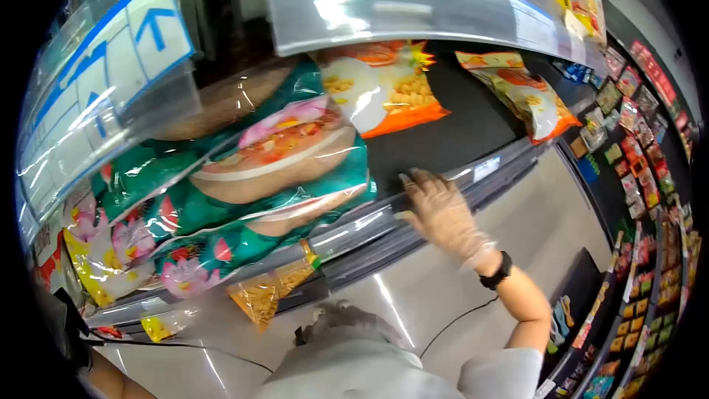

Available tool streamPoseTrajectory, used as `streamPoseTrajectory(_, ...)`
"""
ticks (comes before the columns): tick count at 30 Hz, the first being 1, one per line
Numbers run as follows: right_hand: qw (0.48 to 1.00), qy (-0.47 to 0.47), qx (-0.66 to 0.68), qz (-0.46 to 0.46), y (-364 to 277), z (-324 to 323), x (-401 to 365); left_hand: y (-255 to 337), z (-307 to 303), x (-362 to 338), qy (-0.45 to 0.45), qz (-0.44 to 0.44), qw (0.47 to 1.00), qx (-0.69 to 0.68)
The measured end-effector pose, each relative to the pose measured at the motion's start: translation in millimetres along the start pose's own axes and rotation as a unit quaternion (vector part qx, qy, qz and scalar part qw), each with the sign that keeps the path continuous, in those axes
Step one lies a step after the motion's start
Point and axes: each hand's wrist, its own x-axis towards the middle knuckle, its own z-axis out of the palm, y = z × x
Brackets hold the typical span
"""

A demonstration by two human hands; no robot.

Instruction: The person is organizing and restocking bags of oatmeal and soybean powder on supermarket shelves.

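My right hand (437,214), in a clear thin glove with a black band at the wrist, lies over the front edge of a dark shelf (413,151). Its fingers are spread and nothing is in them. Beyond the fingertips is an orange and white snack bag (402,96). Farther right on the same shelf lies another orange, white and green bag (524,96). Large green glossy bags (281,155) with pink flowers and a filled bowl printed on them are stacked to the left. Of my left arm only the forearm (111,377) shows at the lower left; its hand is out of sight.
A clear plastic shelf front (428,7) hangs above the bags. A sign with blue arrows (111,66) stands at the upper left. Below the shelf edge hangs a small bag of yellow-brown pieces (273,288). Racks of small packets (631,170) line the right side.
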Motion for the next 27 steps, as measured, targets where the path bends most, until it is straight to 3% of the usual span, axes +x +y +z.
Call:
streamPoseTrajectory(6, 0.975, 0.154, 0.118, 0.104, -20.9, 37.9, -11.7, 24.3, -1.8, -8.1, -0.041, -0.042, 0.996, -0.06)
streamPoseTrajectory(9, 0.953, 0.217, 0.162, 0.139, -28.6, 51.7, -8.3, 18.1, -2.7, -8.4, -0.032, -0.017, 0.999, -0.035)
streamPoseTrajectory(13, 0.926, 0.257, 0.235, 0.145, -29.7, 45.9, -10.1, 40.7, -5.1, -4.7, -0.061, -0.049, 0.995, -0.057)
streamPoseTrajectory(15, 0.88, 0.275, 0.341, 0.186, -26.7, 37.4, -36.6, 24.4, -14.3, -5.7, -0.014, 0.108, 0.99, -0.087)
streamPoseTrajectory(16, 0.884, 0.287, 0.324, 0.176, -28.5, 37.0, -37.6, 21.3, 3.0, -6.4, 0.075, 0.198, 0.977, -0.039)
streamPoseTrajectory(18, 0.848, 0.295, 0.373, 0.236, -12.7, 52.0, -80.6, 19.8, -32.9, -58.3, 0.074, 0.224, 0.972, 0.002)
streamPoseTrajectory(19, 0.834, 0.309, 0.378, 0.257, -14.6, 48.0, -79.6, 24.8, -24.9, -92.3, 0.084, 0.035, 0.994, -0.062)
streamPoseTrajectory(20, 0.803, 0.274, 0.431, 0.307, -9.7, 46.9, -95.3, 28.7, -22.7, -136.8, 0.087, -0.157, 0.978, -0.106)
streamPoseTrajectory(21, 0.708, 0.246, 0.534, 0.39, -0.4, 60.4, -128.8, 23.1, -19.5, -209.9, 0.093, -0.032, 0.986, -0.131)
streamPoseTrajectory(22, 0.709, 0.263, 0.522, 0.395, 1.1, 63.2, -130.7, 63.7, -20.9, -208.0, 0.081, -0.08, 0.983, -0.147)
streamPoseTrajectory(23, 0.705, 0.24, 0.502, 0.439, 7.3, 67.9, -148.9, 84.3, -19.6, -238.3, -0.01, -0.092, 0.981, -0.168)
streamPoseTrajectory(24, 0.721, 0.206, 0.499, 0.434, 15.3, 77.5, -173.6, 92.1, -13.4, -302.3, -0.088, -0.256, 0.959, -0.083)
streamPoseTrajectory(25, 0.737, 0.199, 0.476, 0.437, 27.7, 80.4, -191.7, 110.1, -18.4, -298.1, -0.149, -0.286, 0.943, -0.079)
streamPoseTrajectory(27, 0.74, 0.145, 0.464, 0.465, 38.3, 71.4, -214.4, 145.5, -10.3, -329.0, -0.16, -0.433, 0.858, -0.223)
